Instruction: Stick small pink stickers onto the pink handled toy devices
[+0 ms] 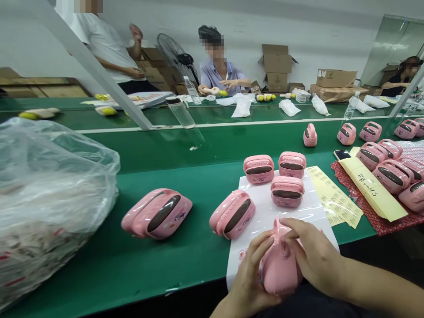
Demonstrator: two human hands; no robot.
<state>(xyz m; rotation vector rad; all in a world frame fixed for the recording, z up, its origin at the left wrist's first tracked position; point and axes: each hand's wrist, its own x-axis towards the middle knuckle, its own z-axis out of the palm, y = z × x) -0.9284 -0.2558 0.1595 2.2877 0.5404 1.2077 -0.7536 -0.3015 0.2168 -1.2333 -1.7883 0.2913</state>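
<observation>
1. While it was gripped from both sides, the pink handheld unit [280,269] stood on end over the near edge of the green bench [132,265], just above the lower part of a white sheet [265,216].
2. The left hand [251,274] had its fingers wrapped around the unit's left side, thumb on its front.
3. The right hand [314,258] had its fingers closed over the top right of the unit, fingertips pressed near its upper end.
4. Three more pink units [287,191] sat upright on the white sheet, just beyond the hands.
5. Two pink units [157,213] lay tilted on the bare bench to the left of the sheet.
6. Yellow label sheets [334,198] lay just to the right of the white sheet, beside a red mat [377,221] crowded with further units.
7. A clear plastic bag [49,194] bulged at the far left.
8. Across the bench, a seated co-worker [218,73] handled small items.
</observation>
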